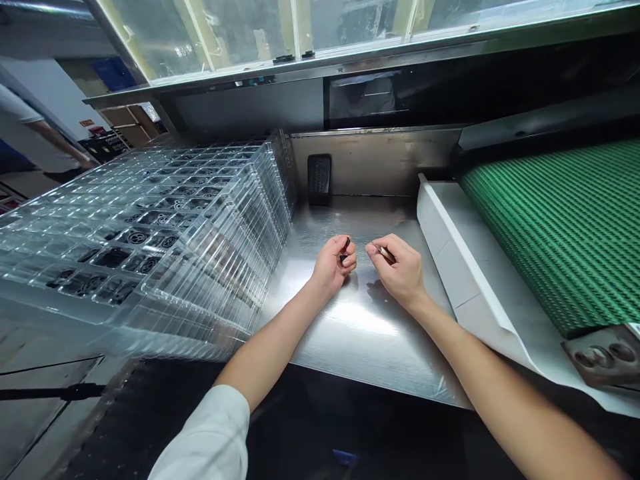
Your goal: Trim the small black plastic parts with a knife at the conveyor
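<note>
Above the metal worktop [385,333], my left hand [334,265] is closed around a small black part [344,257], mostly covered by the fingers, so its kind cannot be made out. A short way to the right, my right hand [400,267] pinches a thin, brownish metal tool [385,253] with a slim shaft. Most of that tool is hidden in the palm. The two hands face each other and are slightly apart.
Stacked clear plastic trays [215,233] with black parts in their pockets stand at left. A white guard [455,267] borders a green conveyor belt [565,227] at right. A black holder [319,179] leans at the back wall. Another person [40,133] is at far left.
</note>
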Available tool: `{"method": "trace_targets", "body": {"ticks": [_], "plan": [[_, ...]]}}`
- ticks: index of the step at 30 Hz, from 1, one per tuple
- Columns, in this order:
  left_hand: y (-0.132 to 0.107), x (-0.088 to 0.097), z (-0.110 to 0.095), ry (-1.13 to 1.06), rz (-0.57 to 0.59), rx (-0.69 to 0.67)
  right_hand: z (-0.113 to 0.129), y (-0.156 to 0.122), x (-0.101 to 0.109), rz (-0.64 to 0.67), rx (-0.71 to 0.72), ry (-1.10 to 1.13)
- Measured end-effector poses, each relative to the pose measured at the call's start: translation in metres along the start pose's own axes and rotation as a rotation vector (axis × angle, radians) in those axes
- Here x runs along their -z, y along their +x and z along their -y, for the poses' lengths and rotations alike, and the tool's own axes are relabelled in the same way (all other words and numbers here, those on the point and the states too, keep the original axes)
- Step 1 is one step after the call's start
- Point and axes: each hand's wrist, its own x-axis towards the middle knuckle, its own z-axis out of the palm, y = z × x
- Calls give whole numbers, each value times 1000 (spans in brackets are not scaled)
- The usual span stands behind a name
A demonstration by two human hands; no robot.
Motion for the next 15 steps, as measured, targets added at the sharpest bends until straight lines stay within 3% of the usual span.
{"method": "trace_targets", "body": {"ticks": [4, 7, 15], "plan": [[1, -2, -5, -137, -165, -23, 6, -4, -4, 66, 94, 39], [1, -5, -5, -188, -219, -53, 8, -6, -7, 91, 95, 43], [-5, -9, 0, -194, -58, -50, 4, -9, -13, 175, 24, 25]]}}
